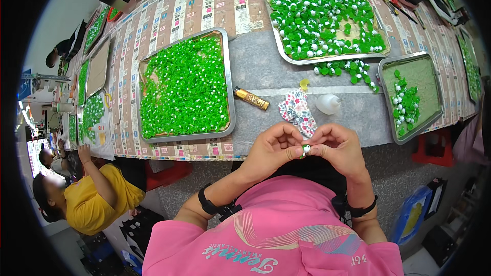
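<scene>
both hands pinch one small green piece

just below the middle of the frame, the left hand [270,149] and the right hand [338,148] meet fingertip to fingertip, fingers pressed together around a small green piece with a white spot [305,148], held above the near edge of the counter [261,66]. just above the hands lie a flowered cloth [298,111], a small clear bottle [328,104] and a gold tube [251,98]. left of centre sits a metal tray [229,92] heaped with green pieces; a second full tray [286,53] is at upper right, and a third [414,74], at the right edge, holds fewer. at lower left a person in a yellow shirt [97,199] works at the counter.
</scene>
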